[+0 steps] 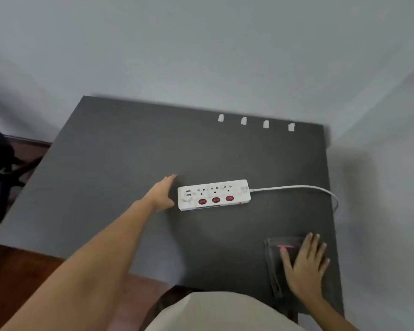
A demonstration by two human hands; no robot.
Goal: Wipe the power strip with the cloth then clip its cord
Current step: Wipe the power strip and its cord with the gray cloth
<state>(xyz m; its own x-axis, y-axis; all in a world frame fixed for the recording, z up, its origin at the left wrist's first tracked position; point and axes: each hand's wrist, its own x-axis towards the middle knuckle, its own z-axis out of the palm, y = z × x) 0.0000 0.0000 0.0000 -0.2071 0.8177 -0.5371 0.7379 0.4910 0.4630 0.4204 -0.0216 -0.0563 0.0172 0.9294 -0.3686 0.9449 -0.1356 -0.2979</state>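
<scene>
A white power strip [213,194] with three red switches lies flat near the middle of the dark table [120,163]. Its white cord [296,187] runs right and curves over the table's right edge. My left hand [163,192] is stretched out just left of the strip's end, fingers extended, close to it or just touching. A folded dark grey cloth [276,259] with a small red tag lies at the front right. My right hand [305,266] rests flat on the cloth, fingers spread.
Several small white cord clips [243,120] are stuck in a row along the table's far edge, by the grey wall. A dark chair [0,158] stands to the left on the wooden floor. The wall corner is close on the right.
</scene>
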